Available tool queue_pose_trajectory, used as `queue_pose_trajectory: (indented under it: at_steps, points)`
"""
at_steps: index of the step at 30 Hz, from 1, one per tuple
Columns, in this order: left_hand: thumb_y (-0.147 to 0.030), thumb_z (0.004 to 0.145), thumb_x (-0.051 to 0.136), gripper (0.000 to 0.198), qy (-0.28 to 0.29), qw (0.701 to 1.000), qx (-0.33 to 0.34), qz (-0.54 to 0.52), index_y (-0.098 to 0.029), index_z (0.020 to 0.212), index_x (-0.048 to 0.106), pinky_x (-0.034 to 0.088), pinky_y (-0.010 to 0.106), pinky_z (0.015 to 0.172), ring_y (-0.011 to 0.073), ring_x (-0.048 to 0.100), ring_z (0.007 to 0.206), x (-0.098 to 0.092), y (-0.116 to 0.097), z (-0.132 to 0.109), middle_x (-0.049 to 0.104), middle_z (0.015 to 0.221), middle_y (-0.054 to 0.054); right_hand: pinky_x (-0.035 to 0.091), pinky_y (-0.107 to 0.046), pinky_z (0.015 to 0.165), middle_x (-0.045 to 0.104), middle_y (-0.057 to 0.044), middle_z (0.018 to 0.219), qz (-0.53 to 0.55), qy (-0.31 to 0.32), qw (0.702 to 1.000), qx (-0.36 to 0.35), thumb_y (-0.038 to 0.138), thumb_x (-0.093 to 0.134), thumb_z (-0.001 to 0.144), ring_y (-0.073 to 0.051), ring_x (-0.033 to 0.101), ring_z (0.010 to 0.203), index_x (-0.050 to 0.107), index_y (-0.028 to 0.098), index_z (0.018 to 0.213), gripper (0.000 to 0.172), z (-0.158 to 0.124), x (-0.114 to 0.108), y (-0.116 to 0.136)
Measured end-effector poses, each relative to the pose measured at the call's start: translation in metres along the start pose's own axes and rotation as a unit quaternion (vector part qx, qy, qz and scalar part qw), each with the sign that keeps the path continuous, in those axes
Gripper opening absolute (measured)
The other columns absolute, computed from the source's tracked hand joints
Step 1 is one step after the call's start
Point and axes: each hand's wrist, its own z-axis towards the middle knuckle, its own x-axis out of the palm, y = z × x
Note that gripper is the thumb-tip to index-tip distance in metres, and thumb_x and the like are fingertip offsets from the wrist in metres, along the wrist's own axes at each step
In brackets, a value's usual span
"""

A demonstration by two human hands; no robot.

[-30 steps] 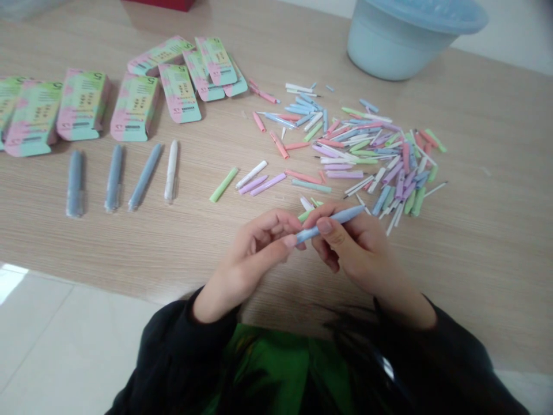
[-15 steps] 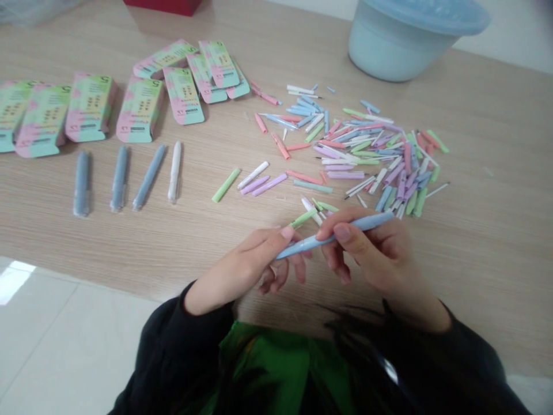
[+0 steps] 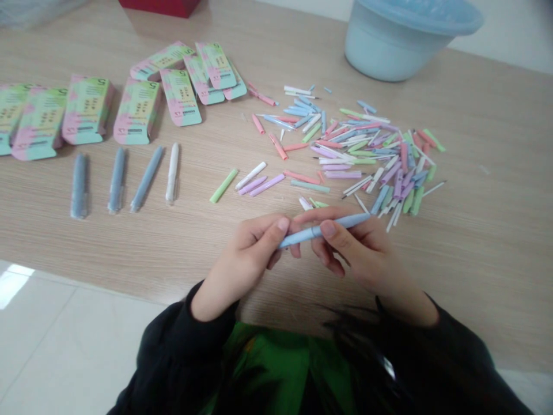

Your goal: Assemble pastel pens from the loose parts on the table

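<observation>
A light blue pen (image 3: 341, 222) lies across both my hands just above the wooden table (image 3: 475, 242). My right hand (image 3: 358, 248) pinches its middle between thumb and fingers. My left hand (image 3: 250, 253) pinches the pen's left end with thumb and forefinger. Just beyond my hands spreads a heap of loose pen parts (image 3: 367, 155) in pink, green, purple, blue and white. A green part (image 3: 223, 185), a white one (image 3: 250, 175) and purple ones (image 3: 266, 185) lie apart to the heap's left.
Several finished pens (image 3: 116, 180) lie in a row at the left, three blue and one white (image 3: 171, 173). Behind them lie several pastel packaging boxes (image 3: 137, 111). A pale blue basin (image 3: 397, 34) stands at the back right. A red box edge (image 3: 159, 7) shows at the top.
The pen first stretched longer between my hands and has now been pushed shorter again; both hands rose slightly and my left fingers closed back on its end.
</observation>
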Motion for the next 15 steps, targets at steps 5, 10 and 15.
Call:
queue_pose_trajectory:
  at_steps: [5,10,15]
  points:
    - [-0.032,0.087,0.077,0.019,-0.05,0.999,0.001,0.004,-0.017,0.087,0.065,0.031,0.021,0.046,0.0073,0.041,0.052,0.0034,-0.0017,-0.0007,0.055,0.068,-0.005,0.031,-0.018,0.039,0.049,0.007,0.055,-0.011,-0.006,1.0,0.002,0.038,0.057,0.103,-0.006,0.042,0.042,0.076,0.02,0.108,0.027,-0.0005,0.0003,-0.0019]
    - [-0.051,0.103,0.047,0.045,0.027,0.997,-0.078,-0.011,-0.016,0.082,0.066,0.028,0.022,0.04,0.0093,0.039,0.045,0.002,-0.0024,-0.0003,0.049,0.057,-0.004,0.031,-0.018,0.039,0.047,0.007,0.054,-0.003,0.005,1.0,-0.008,0.033,0.057,0.103,-0.007,0.041,0.044,0.075,0.018,0.105,0.024,0.0028,0.0011,-0.004]
    - [-0.037,0.097,0.063,0.037,0.007,0.999,-0.033,0.029,-0.015,0.067,0.063,0.025,0.023,0.045,0.0067,0.034,0.048,0.0005,-0.0018,0.0005,0.052,0.059,-0.003,0.028,-0.019,0.038,0.045,0.007,0.053,0.011,0.008,1.0,0.004,0.038,0.058,0.102,-0.007,0.038,0.043,0.074,0.018,0.105,0.025,0.0038,0.0007,-0.0044]
